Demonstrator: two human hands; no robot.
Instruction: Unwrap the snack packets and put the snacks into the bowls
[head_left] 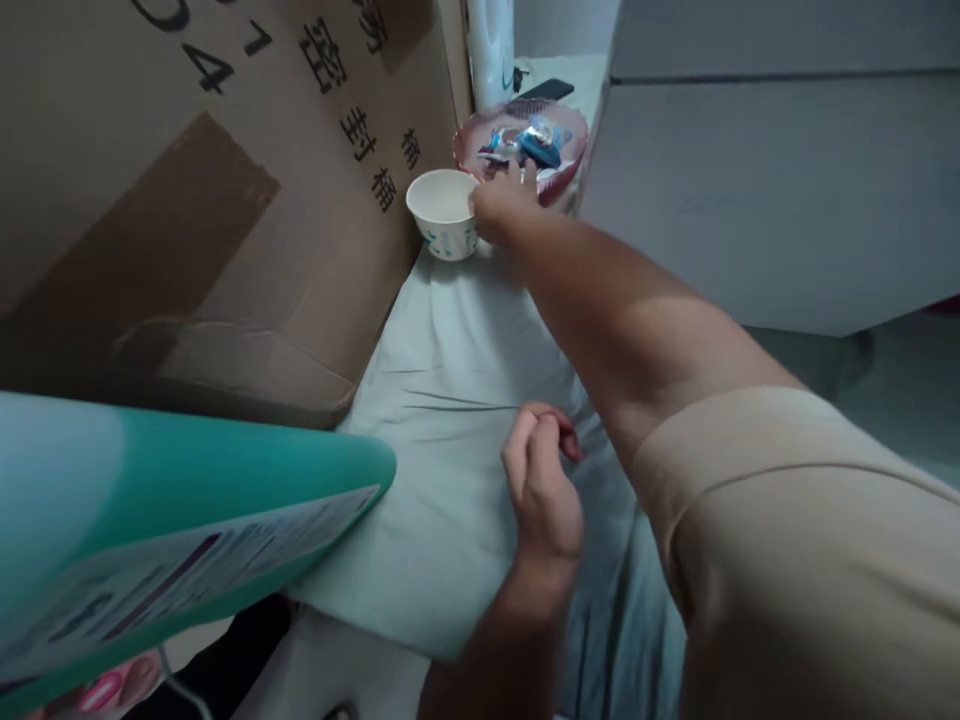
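Head view: white paper cup (444, 212), round, printed with small blue marks, stands at upper centre on pale wrinkled cloth (457, 400) beside a brown cardboard box (225, 200) and a pink glass dish (570, 140) of wrapped sweets. Right hand (506, 205), arm outstretched, touches the cup's rim; grip unclear. Left hand (541, 480), lower centre, loosely curled, empty.

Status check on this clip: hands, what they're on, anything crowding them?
Right hand stretched out, touching white paper cup beside pink glass dish. Left hand loosely curled above pale cloth, empty. Big cardboard box close on the left.
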